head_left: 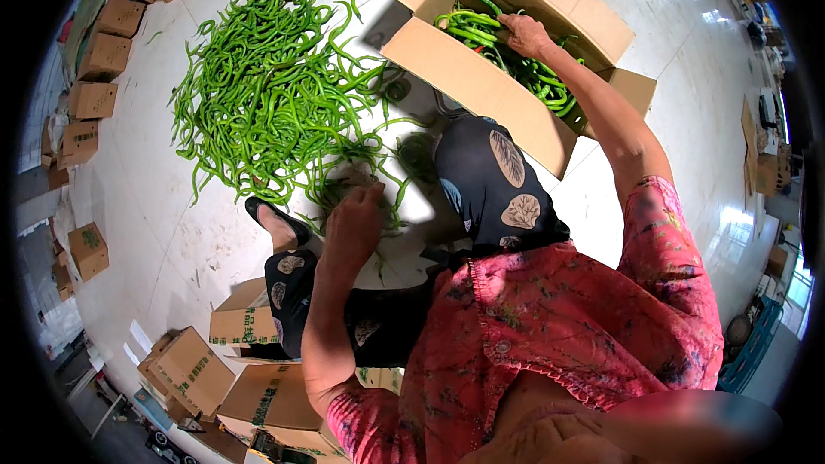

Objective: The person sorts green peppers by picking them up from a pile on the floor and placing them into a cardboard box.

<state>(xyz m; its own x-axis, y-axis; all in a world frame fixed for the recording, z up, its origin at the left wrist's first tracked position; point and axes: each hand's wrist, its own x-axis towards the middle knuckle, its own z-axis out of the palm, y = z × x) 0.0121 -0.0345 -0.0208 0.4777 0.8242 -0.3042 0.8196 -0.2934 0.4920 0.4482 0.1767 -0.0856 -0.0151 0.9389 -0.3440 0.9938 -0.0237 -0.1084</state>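
A large heap of long, thin green chili peppers (266,90) lies on the floor at the left. By its near edge is my left hand (354,216), fingers curled and pressed together; what they hold, if anything, I cannot make out. My right hand (527,35) reaches into an open cardboard box (464,82) at the upper right. Its fingers are closed at the end of a green chili pepper (483,3), above more green peppers (550,90) lying inside. A small red one shows among them.
My knee in dark patterned trousers (494,176) is close against the near side of the box. Closed cartons (279,399) stand at the lower left, and more boxes (103,56) line the left wall. A teal crate (752,348) stands at the far right.
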